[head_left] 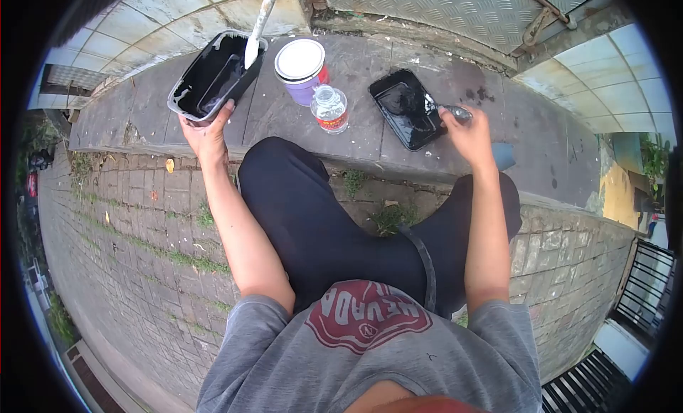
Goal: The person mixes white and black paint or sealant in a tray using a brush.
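My left hand [207, 133] grips the near end of a rectangular plastic tub [186, 86], dark inside with pale smears along its rim. A long white-smeared tool [260, 30], perhaps a brush or stirrer, leans out of the tub's right side; its lower end cannot be made out. My right hand [467, 133] is closed around the dark handle of a paintbrush [457, 113]. The brush's head reaches over the right edge of a shallow black tray [411, 134], which has glossy black paint inside and lies on the ledge.
Between the containers stand a purple paint can [302, 93] with a white lid and a clear plastic bottle [330, 110] with a red label. The grey stone ledge [284, 132] bears dark stains. A metal plate door [455, 11] with a latch is behind it.
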Demonstrator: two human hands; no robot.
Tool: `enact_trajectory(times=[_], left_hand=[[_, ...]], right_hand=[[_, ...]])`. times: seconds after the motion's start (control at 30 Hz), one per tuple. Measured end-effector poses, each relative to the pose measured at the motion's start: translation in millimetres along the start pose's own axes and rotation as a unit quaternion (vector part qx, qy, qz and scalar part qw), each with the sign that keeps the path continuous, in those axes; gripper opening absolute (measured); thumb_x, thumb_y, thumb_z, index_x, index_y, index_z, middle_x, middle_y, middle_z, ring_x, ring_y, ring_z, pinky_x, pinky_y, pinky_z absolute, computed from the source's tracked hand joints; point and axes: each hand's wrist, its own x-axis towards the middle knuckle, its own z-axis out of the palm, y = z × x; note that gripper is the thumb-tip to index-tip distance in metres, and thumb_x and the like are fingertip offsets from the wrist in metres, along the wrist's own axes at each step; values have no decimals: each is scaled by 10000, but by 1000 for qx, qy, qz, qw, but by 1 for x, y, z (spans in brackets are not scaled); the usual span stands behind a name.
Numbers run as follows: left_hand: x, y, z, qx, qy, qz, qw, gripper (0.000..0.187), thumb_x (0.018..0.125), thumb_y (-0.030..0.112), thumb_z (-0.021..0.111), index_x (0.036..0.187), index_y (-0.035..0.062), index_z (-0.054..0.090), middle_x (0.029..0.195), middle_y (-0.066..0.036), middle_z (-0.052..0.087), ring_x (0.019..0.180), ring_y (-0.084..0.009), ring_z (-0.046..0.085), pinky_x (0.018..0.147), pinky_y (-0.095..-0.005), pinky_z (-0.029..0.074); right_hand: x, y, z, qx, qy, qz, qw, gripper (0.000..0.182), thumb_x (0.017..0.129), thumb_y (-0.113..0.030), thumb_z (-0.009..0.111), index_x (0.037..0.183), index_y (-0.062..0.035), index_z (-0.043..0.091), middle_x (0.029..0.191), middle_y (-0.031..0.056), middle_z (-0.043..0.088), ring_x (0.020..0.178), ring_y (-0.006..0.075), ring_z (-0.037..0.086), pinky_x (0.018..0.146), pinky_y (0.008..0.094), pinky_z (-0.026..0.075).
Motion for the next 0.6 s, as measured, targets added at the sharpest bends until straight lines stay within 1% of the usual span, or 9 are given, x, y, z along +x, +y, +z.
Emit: enact_trajectory(times=[0.03, 0.1, 0.13, 0.23, 0.33, 0.43, 0.5, 0.57, 0.6], left_hand=[[2, 3, 2, -1, 4, -13, 1000, 897, 662, -50, 932, 1428, 50, 476, 1311, -114, 634, 1167, -205, 648, 997, -356, 547], [4, 7, 11, -32, 2, 21, 999, 901, 669, -67, 923, 1440, 48, 471, 1313, -125, 640, 1164, -212, 651, 1018, -371, 543], [5, 10, 17, -63, -2, 29, 998, 907, 685, -87, 907, 1461, 47, 456, 1337, -135, 632, 1166, -229, 658, 1034, -385, 543], [2, 25, 44, -118, -6, 45, 992, 916, 696, -98, 895, 1478, 49, 441, 1343, -136, 630, 1181, -240, 659, 1049, -397, 538], [-1, 36, 68, -129, -34, 43, 990, 920, 702, -108, 886, 1485, 52, 430, 1347, -149, 625, 1200, -249, 654, 1061, -395, 532], [-13, 47, 100, -144, -65, 37, 987, 915, 690, -94, 901, 1469, 47, 442, 1338, -154, 632, 1199, -244, 653, 1073, -396, 525], [-28, 54, 123, -131, -77, 16, 988, 917, 684, -76, 914, 1463, 46, 446, 1330, -144, 641, 1198, -241, 653, 1075, -397, 519], [-43, 60, 140, -120, -89, -2, 989, 899, 685, -47, 926, 1446, 44, 456, 1315, -136, 648, 1185, -237, 658, 1068, -386, 518], [-53, 65, 148, -130, -98, -15, 987, 901, 688, -41, 927, 1446, 43, 447, 1311, -134, 647, 1182, -235, 659, 1063, -381, 522]], right_hand=[[0, -7, 6, 44, -10, 51, 998, 278, 953, -212, 729, 810, 26, 710, 641, 42, 670, 542, 93, 598, 515, 277, 473], [0, -21, 21, 132, -28, 152, 979, 262, 954, -204, 725, 833, 28, 719, 650, 47, 680, 526, 98, 597, 503, 282, 473], [-3, -22, 28, 143, -49, 150, 977, 273, 977, -217, 708, 845, 22, 723, 704, 58, 710, 495, 108, 589, 453, 274, 450], [-6, -29, 26, 169, -62, 177, 968, 229, 983, -178, 672, 897, 22, 746, 659, 65, 693, 495, 110, 586, 442, 277, 437], [-9, -35, 9, 143, 0, 216, 966, 217, 985, -162, 653, 947, 18, 768, 646, 73, 686, 504, 108, 584, 459, 273, 437], [-10, -24, 10, 121, 43, 178, 976, 205, 951, -160, 696, 882, 19, 768, 617, 60, 683, 554, 112, 618, 534, 294, 463], [-15, -19, 15, 135, -38, 162, 977, 231, 932, -181, 707, 832, 23, 750, 604, 66, 665, 566, 122, 624, 550, 324, 467], [-18, -26, 7, 131, -56, 197, 970, 253, 922, -187, 708, 779, 20, 732, 601, 60, 664, 555, 139, 620, 549, 341, 469], [-16, -26, 3, 112, -37, 201, 973, 258, 915, -191, 709, 771, 22, 726, 596, 73, 656, 553, 147, 624, 549, 347, 470]])
